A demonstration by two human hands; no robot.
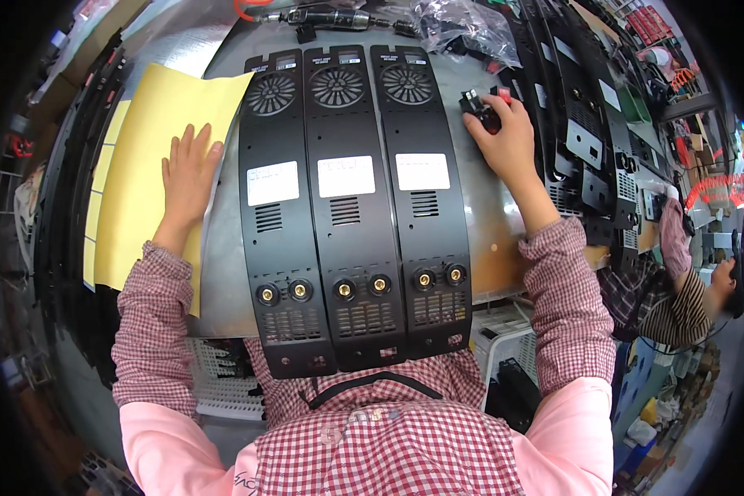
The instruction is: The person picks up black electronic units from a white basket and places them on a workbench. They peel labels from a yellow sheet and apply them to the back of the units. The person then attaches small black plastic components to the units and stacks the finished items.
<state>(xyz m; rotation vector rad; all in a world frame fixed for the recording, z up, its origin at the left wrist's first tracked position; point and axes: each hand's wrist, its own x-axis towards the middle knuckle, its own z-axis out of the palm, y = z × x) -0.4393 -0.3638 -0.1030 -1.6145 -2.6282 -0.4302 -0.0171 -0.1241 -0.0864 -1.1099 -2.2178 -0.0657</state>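
Bright, fairly even light fills the centre. Pale glare marks the tabletop (489, 207) toward two o'clock, and the clear plastic bag (465, 31) glints at one o'clock. Straight edges bow toward the black rim, and detail softens near nine o'clock.

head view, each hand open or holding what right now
Left hand: open, flat on the yellow sheet.
Right hand: closed around small black parts.
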